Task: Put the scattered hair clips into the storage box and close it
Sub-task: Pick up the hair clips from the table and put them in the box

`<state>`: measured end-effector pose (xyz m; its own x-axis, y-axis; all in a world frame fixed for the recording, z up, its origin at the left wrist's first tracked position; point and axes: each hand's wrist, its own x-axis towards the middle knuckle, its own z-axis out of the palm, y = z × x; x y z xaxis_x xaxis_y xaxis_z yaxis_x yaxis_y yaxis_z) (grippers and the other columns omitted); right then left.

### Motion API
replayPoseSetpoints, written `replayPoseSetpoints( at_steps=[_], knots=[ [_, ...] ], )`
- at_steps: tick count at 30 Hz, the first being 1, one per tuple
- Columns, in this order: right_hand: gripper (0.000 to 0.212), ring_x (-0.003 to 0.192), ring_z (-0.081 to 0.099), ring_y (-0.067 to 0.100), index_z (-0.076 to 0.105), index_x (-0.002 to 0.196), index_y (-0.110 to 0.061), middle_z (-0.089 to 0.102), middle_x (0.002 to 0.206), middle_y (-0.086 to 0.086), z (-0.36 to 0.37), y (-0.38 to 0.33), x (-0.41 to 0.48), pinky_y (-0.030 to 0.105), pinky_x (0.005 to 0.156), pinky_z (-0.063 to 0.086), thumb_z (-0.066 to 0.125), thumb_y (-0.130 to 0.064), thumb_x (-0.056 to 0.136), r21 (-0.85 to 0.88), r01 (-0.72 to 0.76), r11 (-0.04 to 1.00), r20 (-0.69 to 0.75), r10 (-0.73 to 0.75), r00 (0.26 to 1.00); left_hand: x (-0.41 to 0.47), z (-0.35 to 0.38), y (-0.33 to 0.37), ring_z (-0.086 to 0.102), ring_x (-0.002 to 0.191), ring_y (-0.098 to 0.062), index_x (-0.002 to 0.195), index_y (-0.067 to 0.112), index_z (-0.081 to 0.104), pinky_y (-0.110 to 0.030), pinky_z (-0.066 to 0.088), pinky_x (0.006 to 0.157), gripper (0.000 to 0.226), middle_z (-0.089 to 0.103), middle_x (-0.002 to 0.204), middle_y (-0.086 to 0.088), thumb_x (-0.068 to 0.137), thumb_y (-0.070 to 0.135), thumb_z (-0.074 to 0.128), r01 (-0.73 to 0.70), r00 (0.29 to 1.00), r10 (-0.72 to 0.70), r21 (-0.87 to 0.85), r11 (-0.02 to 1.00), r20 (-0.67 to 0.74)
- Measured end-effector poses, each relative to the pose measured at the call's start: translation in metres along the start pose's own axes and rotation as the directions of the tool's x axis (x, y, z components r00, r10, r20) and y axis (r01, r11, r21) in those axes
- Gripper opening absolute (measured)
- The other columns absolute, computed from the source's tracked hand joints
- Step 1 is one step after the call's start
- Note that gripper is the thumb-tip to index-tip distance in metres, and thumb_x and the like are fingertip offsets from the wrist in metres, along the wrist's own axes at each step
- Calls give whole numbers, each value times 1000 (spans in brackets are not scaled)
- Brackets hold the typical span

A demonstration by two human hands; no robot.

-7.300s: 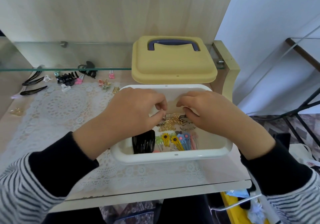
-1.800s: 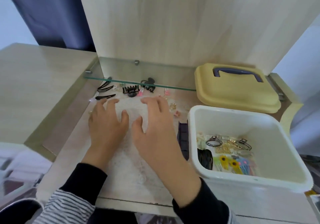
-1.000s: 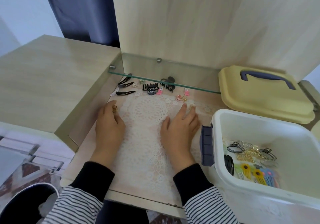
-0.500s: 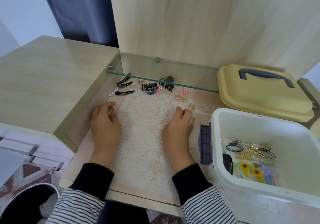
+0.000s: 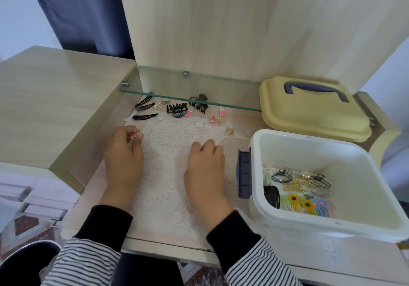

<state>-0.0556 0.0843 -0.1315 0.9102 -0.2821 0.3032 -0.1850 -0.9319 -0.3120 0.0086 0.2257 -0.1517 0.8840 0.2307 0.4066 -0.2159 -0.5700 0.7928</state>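
Light wood dressing table (image 5: 55,90) w/ tall wood back panel (image 5: 221,31), dark curtain (image 5: 77,13) behind at left. Lace mat (image 5: 172,135) covers the sunken middle part; glass shelf (image 5: 199,86) runs across above its far edge.

White storage box (image 5: 309,217) sits at right front, open, blue latch (image 5: 244,172) on its left side. Inside: a sorted lot of clips (image 5: 296,181), incl. black, gold and flower ones. Yellow lid (image 5: 309,113) w/ blue handle lies just behind the box, off it.

Loose clips are along the far edge of the mat, under the shelf: black flat clips (image 5: 145,116) at left, black claw clips (image 5: 177,109) in the middle, pink clips (image 5: 189,113) beside them. A gold clip (image 5: 230,130) lies alone nearer the box.

Left hand (image 5: 124,153) at the mat's left edge, thumb and fingertips pinching a small clip (image 5: 134,134). Right hand (image 5: 205,166) rests mid-mat, near the gold clip but not touching it. Its fingers are curled under w/ tips hidden, so can't tell if they hold anything. Both wrists in black cuffs, striped sleeves (image 5: 88,261).
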Motion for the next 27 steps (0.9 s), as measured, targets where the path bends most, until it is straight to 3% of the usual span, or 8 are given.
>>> replayPoseSetpoints(
  at_steps=[4,8,12,14,17,20,24,27],
  knots=[
    [33,56,38,19,55,83,-6,50,85,13,-26,-17,-22,27,47,28,76,7,60,153,142,978,22,-147,989,-7,0,23,62,91,-11,102,13,62,-12,46,82,12,64,107,-8,90,15,64,21,998,-17,-76,997,58],
    [27,71,44,23,51,112,-4,41,105,11,-95,-12,-22,31,58,39,58,1,87,352,237,905,61,-275,960,-16,2,72,67,80,4,97,15,64,-5,46,68,13,70,93,4,86,17,70,144,979,-100,-253,957,178],
    [20,76,51,31,56,98,-3,45,98,13,-165,15,-6,46,67,47,54,7,81,386,324,863,-20,-344,939,-15,4,129,66,73,4,82,28,63,-12,49,69,21,69,82,13,82,9,71,82,942,68,-419,904,330],
    [11,75,54,26,60,92,-9,49,93,7,-190,41,5,42,68,49,57,-2,84,335,313,889,-51,-315,948,-17,8,157,68,76,-3,83,26,68,-14,51,73,11,72,78,12,83,16,73,32,914,169,-480,877,369],
    [7,75,58,8,61,92,-22,57,89,-7,-215,82,22,27,69,48,63,-19,86,358,186,915,103,-236,966,-25,15,188,70,78,-8,91,15,72,-15,52,76,8,74,85,2,83,14,73,10,861,258,-521,853,439],
    [19,67,59,2,60,100,-26,61,88,-10,-212,119,29,20,62,49,69,-21,84,381,20,924,224,-113,968,-35,26,208,69,77,-5,91,17,73,-14,52,74,8,74,84,0,83,15,73,-6,726,304,-436,900,617],
    [19,80,62,7,63,97,-25,64,96,-10,-188,154,27,8,57,42,68,-16,81,313,-134,940,445,-21,895,-45,41,219,65,80,5,89,27,71,-4,45,71,8,69,85,16,87,20,68,-304,568,298,-141,942,767],
    [18,86,60,3,64,94,-28,62,100,-12,-176,168,24,5,60,43,65,-15,81,175,-115,978,573,-6,820,-50,53,227,64,90,-4,86,33,62,-19,50,78,18,65,95,12,91,16,61,-417,460,238,-28,909,856]
  ],
)
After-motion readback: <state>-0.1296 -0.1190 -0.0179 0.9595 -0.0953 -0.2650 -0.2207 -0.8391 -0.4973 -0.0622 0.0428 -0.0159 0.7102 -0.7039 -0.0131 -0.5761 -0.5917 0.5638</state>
